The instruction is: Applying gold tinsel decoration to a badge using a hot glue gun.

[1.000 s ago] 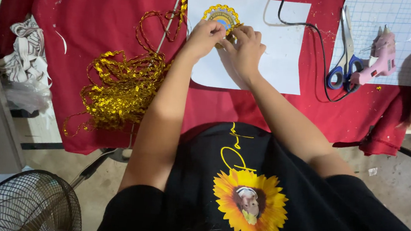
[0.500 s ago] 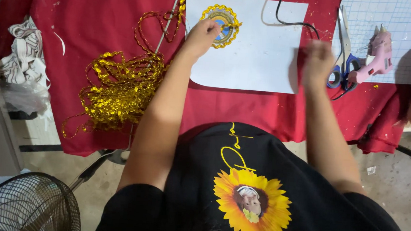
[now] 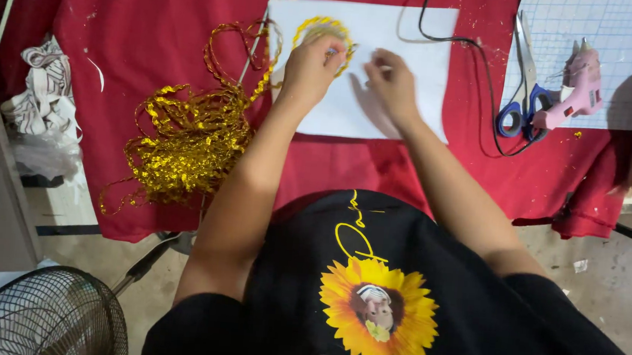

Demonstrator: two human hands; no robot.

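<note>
A round disc edged with gold trim [image 3: 329, 30] lies on a white sheet of paper [image 3: 417, 35] on the red cloth. My left hand [image 3: 311, 64] rests on the disc's lower edge, with its fingertips pinching the rim. Just to the right of the disc, my right hand [image 3: 392, 82] hovers over the paper with its fingers curled together. Something small and pale shows at its fingertips, but I cannot make out what it is. A strand of gold trim [image 3: 264, 68] runs from the disc down to a loose heap of gold trim [image 3: 183, 141] on the left.
A pink glue gun [image 3: 581, 77] and blue-handled scissors [image 3: 520, 111] lie on a gridded cutting mat [image 3: 613, 32] at the right, and a black cable [image 3: 482, 70] loops across the paper. A white rag bundle [image 3: 43, 107] sits at the left. A wire fan [image 3: 34, 321] stands at the lower left.
My right hand left the disc, reached right toward the scissors, and has come back beside the disc. My left hand stayed on the disc.
</note>
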